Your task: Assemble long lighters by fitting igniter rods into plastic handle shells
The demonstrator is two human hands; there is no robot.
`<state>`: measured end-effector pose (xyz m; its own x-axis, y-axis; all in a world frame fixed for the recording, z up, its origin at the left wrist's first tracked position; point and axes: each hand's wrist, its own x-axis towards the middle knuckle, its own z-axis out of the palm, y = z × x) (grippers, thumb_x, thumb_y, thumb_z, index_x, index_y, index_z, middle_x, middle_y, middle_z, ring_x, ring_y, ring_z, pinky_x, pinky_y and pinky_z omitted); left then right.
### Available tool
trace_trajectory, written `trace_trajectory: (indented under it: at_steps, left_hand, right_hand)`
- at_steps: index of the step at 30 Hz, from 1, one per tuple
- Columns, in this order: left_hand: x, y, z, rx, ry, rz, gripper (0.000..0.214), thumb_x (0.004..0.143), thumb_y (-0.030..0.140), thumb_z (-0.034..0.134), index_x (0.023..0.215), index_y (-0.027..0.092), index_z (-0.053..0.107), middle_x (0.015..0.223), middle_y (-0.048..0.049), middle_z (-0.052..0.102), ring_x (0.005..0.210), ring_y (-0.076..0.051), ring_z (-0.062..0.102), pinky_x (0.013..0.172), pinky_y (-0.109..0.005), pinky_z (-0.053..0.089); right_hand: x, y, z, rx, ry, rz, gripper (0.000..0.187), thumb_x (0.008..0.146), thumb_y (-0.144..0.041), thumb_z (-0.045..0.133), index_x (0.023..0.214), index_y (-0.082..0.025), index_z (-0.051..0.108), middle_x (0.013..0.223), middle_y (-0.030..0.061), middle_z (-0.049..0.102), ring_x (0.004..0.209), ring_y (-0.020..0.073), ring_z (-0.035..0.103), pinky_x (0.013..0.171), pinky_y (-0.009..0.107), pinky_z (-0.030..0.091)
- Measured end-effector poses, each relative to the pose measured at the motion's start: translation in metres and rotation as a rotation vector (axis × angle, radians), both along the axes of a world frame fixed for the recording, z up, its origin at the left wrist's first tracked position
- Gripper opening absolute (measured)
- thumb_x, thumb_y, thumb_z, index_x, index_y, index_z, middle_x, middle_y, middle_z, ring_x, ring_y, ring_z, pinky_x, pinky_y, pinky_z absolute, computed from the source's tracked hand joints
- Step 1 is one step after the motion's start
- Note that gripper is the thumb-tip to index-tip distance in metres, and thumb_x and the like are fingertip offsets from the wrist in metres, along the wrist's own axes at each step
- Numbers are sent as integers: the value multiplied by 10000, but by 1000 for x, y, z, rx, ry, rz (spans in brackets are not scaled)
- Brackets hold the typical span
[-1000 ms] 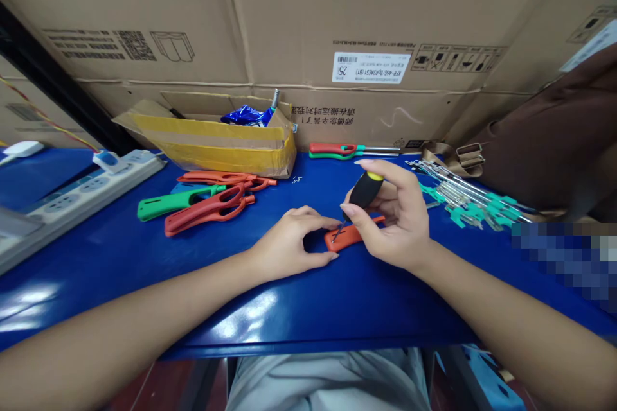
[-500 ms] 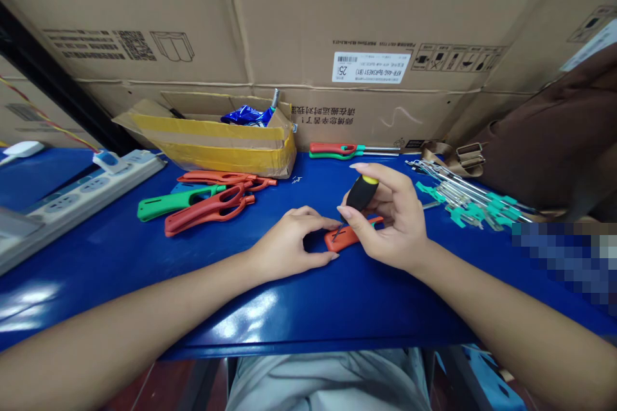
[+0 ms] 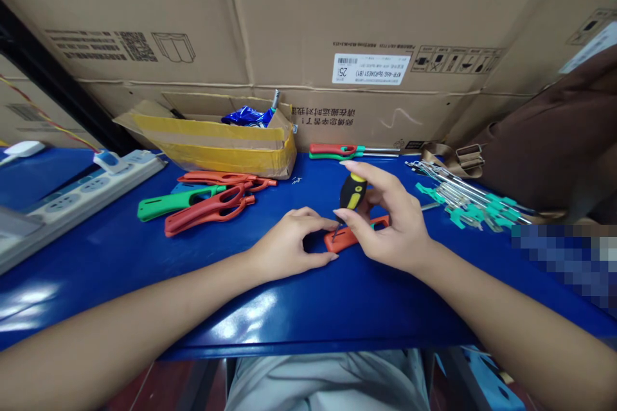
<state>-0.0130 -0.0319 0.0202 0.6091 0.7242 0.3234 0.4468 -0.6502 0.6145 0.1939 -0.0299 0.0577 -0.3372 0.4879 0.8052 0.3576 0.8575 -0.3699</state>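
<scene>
An orange plastic handle piece (image 3: 348,236) lies on the blue table (image 3: 144,257) in front of me. My left hand (image 3: 292,241) pinches its near end between thumb and fingers and holds it down. My right hand (image 3: 390,218) grips a small screwdriver (image 3: 351,194) with a black and yellow handle. The screwdriver's tip rests on the orange piece near my left fingertips.
Orange and green handle shells (image 3: 202,199) lie to the left, in front of a taped cardboard box (image 3: 212,138). A power strip (image 3: 72,196) sits far left. A finished red-green tool (image 3: 347,150) lies at the back. Metal rods with green ends (image 3: 463,196) are piled on the right.
My right hand has rolled the screwdriver between its fingers; the handle now leans further left and more of its yellow marking shows. My left hand has stayed put.
</scene>
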Motion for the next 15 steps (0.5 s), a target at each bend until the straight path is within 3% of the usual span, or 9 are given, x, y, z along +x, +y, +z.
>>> trace_trajectory:
  at_steps: [4,11,15]
  left_hand:
    - [0,0,-1,7,-6,1,276,795,266,790,1060,217,730,1056,-40,758,988,-230,657,953,-397,493]
    - [-1,1,-1,-4,-5,-13,388,797,283,801,1166,222,695,1094,-43,756,1028,-231,655,962,-389,495]
    - [-1,1,-2,-2,-2,-11,382,798,288,799,1162,234,697,1095,-41,753,1036,-231,657,967,-391,497]
  right_hand:
    - [0,3,-1,35,19,-48,616,820,-276,797,1368,-307,518,1131,55,674,546,103,560,421,261,523]
    - [2,-4,4,-54,3,53,529,954,-170,540,1468,-243,437,1323,122,625,882,204,689,719,366,636]
    - [0,-1,0,5,41,18,533,944,-177,584,1456,-272,469,1264,106,646,852,201,686,661,347,637]
